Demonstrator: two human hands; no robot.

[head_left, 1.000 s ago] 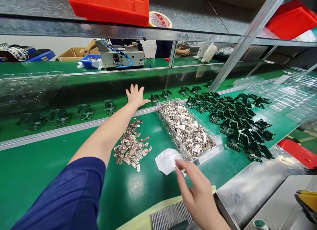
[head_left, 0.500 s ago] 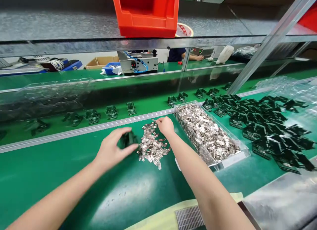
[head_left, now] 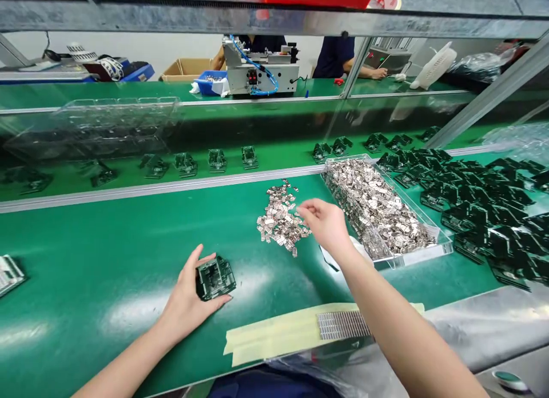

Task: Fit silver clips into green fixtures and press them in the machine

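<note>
My left hand (head_left: 184, 301) grips a dark green circuit board assembly (head_left: 217, 278) by its sides, thumb at the near edge, low over the green work surface. My right hand (head_left: 323, 223) is pinched closed at the right edge of a loose pile of small silvery metal pieces (head_left: 281, 218). Whatever is between those fingertips is too small to make out. Just right of this hand stands a long clear plastic tray (head_left: 403, 259) heaped with the same kind of metal pieces.
Many green board assemblies (head_left: 467, 186) lie heaped at the right. Several more (head_left: 186, 164) stand in a row on the green strip behind the metal rail (head_left: 240, 179). Yellow tape (head_left: 266, 336) and a metal grid (head_left: 343, 325) lie along the front edge. Co-workers sit across the line.
My left hand has brought the board assembly nearer to me, away from the pile. My right hand has moved from the pile's far end to its right side. The view has tipped downward.
</note>
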